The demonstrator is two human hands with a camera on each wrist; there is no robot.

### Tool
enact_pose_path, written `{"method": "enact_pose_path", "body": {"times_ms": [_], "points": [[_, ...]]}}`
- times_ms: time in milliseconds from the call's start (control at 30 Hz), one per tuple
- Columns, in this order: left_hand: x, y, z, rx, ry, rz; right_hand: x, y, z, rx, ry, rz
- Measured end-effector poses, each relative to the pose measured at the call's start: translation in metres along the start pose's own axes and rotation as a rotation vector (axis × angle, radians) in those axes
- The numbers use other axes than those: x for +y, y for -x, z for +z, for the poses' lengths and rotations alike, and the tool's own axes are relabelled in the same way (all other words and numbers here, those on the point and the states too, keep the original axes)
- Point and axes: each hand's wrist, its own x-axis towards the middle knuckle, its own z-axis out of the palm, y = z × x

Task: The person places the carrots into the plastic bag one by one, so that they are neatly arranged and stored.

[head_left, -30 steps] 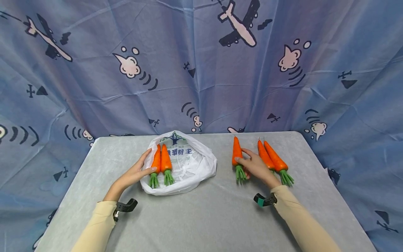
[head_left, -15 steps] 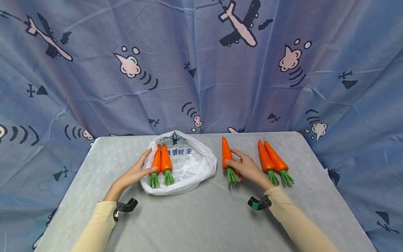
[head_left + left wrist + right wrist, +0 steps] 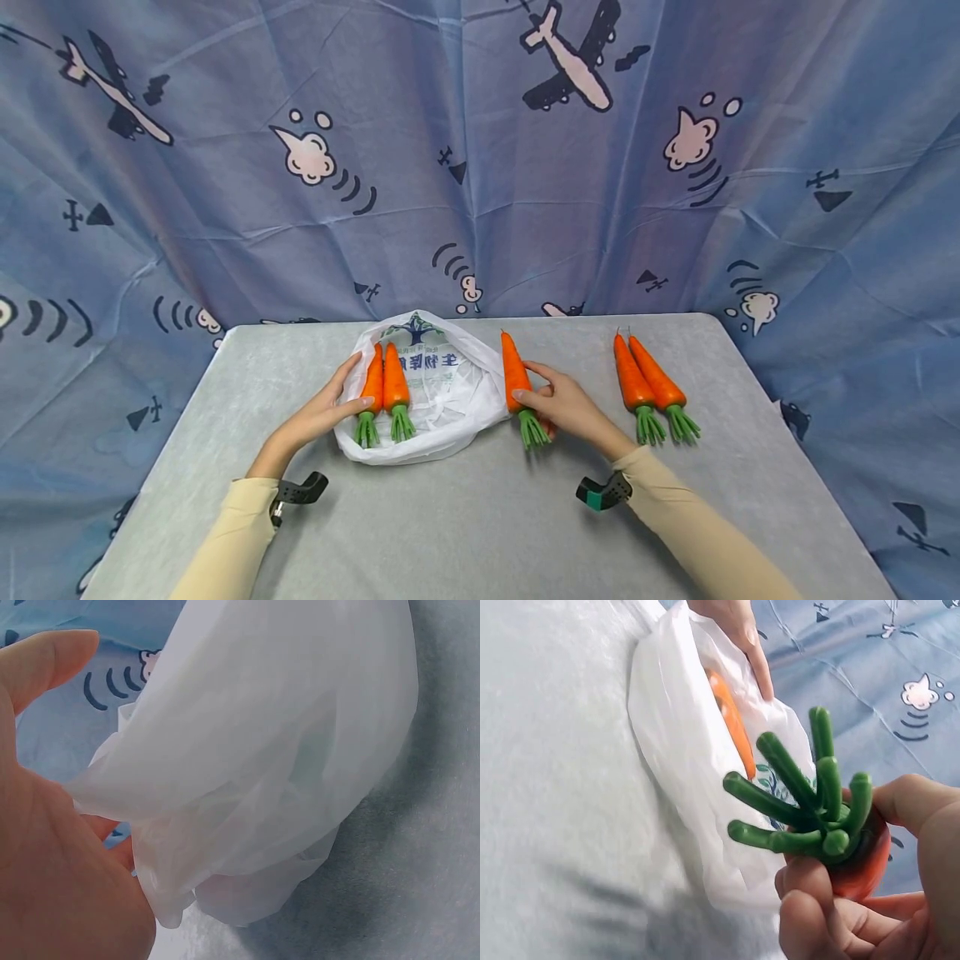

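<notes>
An opened white plastic bag (image 3: 450, 429) with printed lettering lies left of centre, its mouth toward me. Inside rest two orange carrots (image 3: 396, 379) with green stem tops, side by side at its left. My left hand (image 3: 330, 406) rests at the bag's left rim, thumb and fingers spread and fairly straight; in the left wrist view the white film hides part of the fingers. My right hand (image 3: 558, 404) holds another carrot (image 3: 514, 375) between thumb and fingers at the bag's right edge, tip pointing away. Its green stems (image 3: 802, 802) face the right wrist camera.
Two more carrots (image 3: 634, 375) lie close together at the right of the grey-white table (image 3: 480, 533). A blue patterned curtain (image 3: 480, 208) hangs behind the table's far edge. Both wrists wear black straps (image 3: 302, 490).
My right hand has carried its carrot leftward, from near the two loose carrots to the bag's right edge. The left hand and the bag have stayed in place.
</notes>
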Motion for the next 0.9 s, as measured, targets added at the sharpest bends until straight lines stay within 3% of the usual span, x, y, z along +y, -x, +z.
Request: {"method": "enact_pose_path", "body": {"times_ms": [900], "points": [[0.004,-0.003,0.001,-0.008,-0.003,0.002,-0.029,-0.015,0.037,-0.097,0.041,-0.049]]}}
